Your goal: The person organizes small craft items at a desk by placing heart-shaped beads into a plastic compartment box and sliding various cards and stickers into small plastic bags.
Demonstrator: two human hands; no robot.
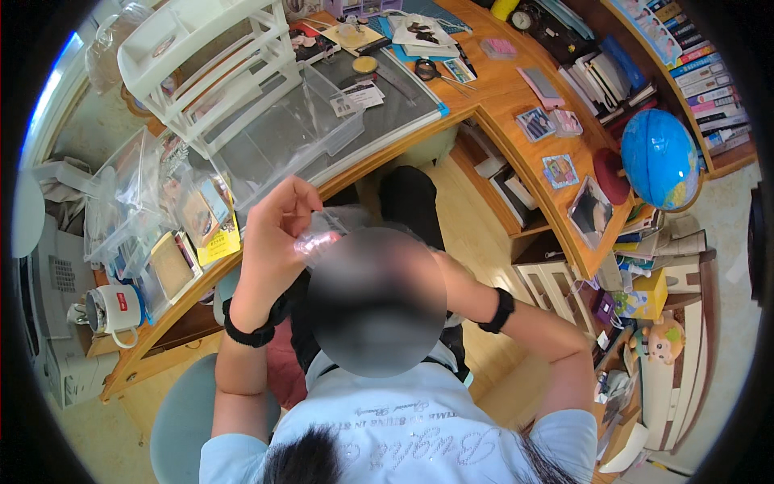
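My left hand (pixel 274 242) is raised over my lap by the desk's front edge, fingers curled and closed on a shiny clear plastic wrapper (pixel 321 242) with a pinkish-red patch. Part of the wrapper runs behind a round blurred area that covers the middle of the view. My right hand (pixel 453 282) reaches in from the right, and its fingers are hidden behind that blur. Dark bands circle both wrists. Just beyond my left hand, a clear plastic drawer (pixel 339 141) lies on the dark desk mat (pixel 318 165).
A white drawer frame (pixel 218 89) stands at the back left. Clear boxes (pixel 121 194) and a white mug (pixel 117 310) crowd the left side. On the right are a blue globe (pixel 659 157), photo cards (pixel 558 171) and bookshelves (pixel 709 89). A stool (pixel 181 419) stands lower left.
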